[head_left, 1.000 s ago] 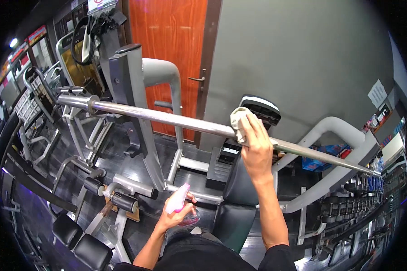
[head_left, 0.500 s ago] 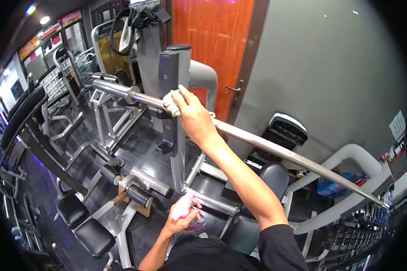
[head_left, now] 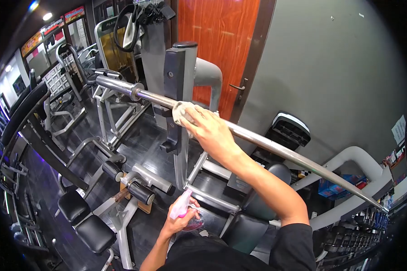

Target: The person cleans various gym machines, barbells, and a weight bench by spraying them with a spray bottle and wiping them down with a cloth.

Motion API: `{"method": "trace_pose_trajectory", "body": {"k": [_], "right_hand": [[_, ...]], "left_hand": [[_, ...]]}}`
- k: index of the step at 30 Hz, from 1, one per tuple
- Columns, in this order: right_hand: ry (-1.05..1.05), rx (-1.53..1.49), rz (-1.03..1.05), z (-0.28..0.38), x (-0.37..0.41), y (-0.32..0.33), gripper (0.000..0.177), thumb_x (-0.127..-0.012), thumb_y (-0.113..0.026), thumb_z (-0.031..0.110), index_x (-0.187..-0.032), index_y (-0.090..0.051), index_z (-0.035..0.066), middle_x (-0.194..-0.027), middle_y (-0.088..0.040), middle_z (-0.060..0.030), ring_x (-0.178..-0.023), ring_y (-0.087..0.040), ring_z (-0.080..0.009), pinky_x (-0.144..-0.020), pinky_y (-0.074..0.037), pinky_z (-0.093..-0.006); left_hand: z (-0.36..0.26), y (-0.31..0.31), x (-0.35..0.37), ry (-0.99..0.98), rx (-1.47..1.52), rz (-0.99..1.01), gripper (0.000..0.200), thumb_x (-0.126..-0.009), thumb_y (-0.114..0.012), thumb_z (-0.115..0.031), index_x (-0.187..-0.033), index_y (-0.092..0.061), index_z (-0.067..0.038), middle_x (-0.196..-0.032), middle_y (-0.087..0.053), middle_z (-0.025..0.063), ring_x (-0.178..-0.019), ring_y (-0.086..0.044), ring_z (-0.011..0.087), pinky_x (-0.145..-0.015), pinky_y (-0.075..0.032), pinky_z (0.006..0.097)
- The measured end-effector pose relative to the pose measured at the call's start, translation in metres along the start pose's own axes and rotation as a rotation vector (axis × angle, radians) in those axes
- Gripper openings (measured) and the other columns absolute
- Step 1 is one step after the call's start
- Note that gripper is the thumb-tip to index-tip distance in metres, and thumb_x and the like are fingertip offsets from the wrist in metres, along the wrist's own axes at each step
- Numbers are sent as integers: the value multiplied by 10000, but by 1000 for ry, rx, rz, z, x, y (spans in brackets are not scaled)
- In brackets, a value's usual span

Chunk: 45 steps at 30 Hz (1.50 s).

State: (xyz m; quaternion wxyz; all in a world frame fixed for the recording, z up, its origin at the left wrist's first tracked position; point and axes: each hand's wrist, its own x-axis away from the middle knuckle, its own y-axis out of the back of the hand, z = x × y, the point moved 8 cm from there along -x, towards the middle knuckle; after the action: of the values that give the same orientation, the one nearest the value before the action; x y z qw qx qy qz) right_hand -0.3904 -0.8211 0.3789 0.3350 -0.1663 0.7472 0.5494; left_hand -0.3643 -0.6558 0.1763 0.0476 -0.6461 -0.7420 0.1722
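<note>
My right hand [head_left: 212, 134] presses a whitish cloth [head_left: 182, 113] around a steel barbell [head_left: 276, 148], close to the upright post of a rack [head_left: 178, 81]. The barbell crosses in front of me on a slant, its thick sleeve [head_left: 115, 86] sticking out past the post at the left. Lower down, near my lap, my left hand [head_left: 176, 221] is closed around a spray bottle [head_left: 182, 207] with a white and pink head. Its clear body is partly hidden behind the fingers.
A padded bench [head_left: 244, 230] stands below the bar. At the left are a machine with black pads [head_left: 95, 237] and more gym equipment. A brown door [head_left: 212, 40] and grey wall [head_left: 330, 67] rise behind the rack; dumbbells [head_left: 357, 239] are racked at the lower right.
My right hand has shifted slightly right and down along the barbell with the cloth, its fingers now lying flatter over it. The left hand keeps the spray bottle nearly in place.
</note>
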Motion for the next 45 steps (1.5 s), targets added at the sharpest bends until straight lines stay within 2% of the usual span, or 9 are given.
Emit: {"method": "trace_pose_trajectory", "body": {"k": [5, 16, 22, 24, 26, 28, 32, 38, 45], "right_hand": [[-83, 85, 89, -16, 47, 49, 424, -795, -604, 100, -1220, -609, 101, -1341, -539, -137, -1238, -531, -297, -1064, -422, -430], [-411, 341, 147, -33, 132, 122, 428, -772, -582, 25, -1172, -662, 155, -1272, -604, -96, -1194, -576, -290, -1041, -460, -423], [-728, 444, 86, -48, 173, 169, 589, -684, -565, -108, -1235, -604, 99, -1285, -578, -130, -1186, -561, -335, -1061, -438, -451], [-879, 490, -54, -56, 190, 184, 583, -711, -561, -90, -1275, -546, 56, -1289, -564, -152, -1163, -560, -369, -1035, -451, -450], [-1098, 308, -214, -73, 202, 184, 534, -761, -512, -104, -1276, -525, 34, -1276, -555, -184, -1133, -565, -406, -965, -475, -443], [-946, 252, -255, -68, 178, 170, 542, -764, -505, -105, -1283, -531, 52, -1285, -548, -190, -1154, -560, -397, -984, -477, -428], [-598, 282, -90, -36, 116, 100, 499, -784, -555, -68, -1245, -602, 116, -1302, -536, -178, -1174, -559, -365, -1051, -444, -469], [-578, 276, -57, -34, 131, 111, 449, -803, -559, -2, -1215, -640, 158, -1284, -547, -164, -1188, -549, -371, -1068, -428, -476], [-731, 441, 16, -52, 212, 181, 621, -703, -543, -130, -1227, -646, 187, -1307, -554, -170, -1251, -516, -344, -1107, -399, -425]], "left_hand": [[3, -3, -8, 38, 17, 109, 385, -889, -588, 45, -1253, -465, 23, -1016, -608, 138, -759, -671, 174, -720, -575, 320], [-22, -10, -32, 82, 26, 308, 318, -899, -589, 32, -1203, -494, 25, -1028, -602, 145, -763, -668, 164, -707, -560, 307], [-30, -5, -35, 95, 1, 318, 328, -900, -587, 32, -1214, -489, 29, -1030, -605, 143, -753, -672, 168, -698, -561, 306], [-30, -4, -35, 87, -2, 319, 331, -899, -589, 32, -1214, -489, 30, -1028, -606, 141, -752, -673, 168, -700, -562, 305], [-26, -5, -33, 123, -4, 342, 332, -896, -595, 31, -1212, -492, 25, -1022, -612, 133, -749, -674, 165, -699, -561, 300], [-26, -8, -32, 134, -4, 344, 335, -892, -601, 32, -1209, -494, 25, -1014, -617, 128, -747, -672, 160, -695, -555, 297], [-23, -18, -28, 115, 17, 365, 343, -885, -609, 32, -1209, -495, 25, -1016, -619, 128, -746, -672, 164, -701, -547, 305], [-21, -32, -19, 97, 22, 333, 355, -877, -604, 45, -1213, -494, 23, -1003, -618, 122, -737, -668, 172, -704, -544, 313], [-11, -58, 1, 133, 12, 345, 312, -875, -584, 64, -1175, -509, 22, -996, -616, 119, -740, -667, 177, -699, -553, 307]]}}
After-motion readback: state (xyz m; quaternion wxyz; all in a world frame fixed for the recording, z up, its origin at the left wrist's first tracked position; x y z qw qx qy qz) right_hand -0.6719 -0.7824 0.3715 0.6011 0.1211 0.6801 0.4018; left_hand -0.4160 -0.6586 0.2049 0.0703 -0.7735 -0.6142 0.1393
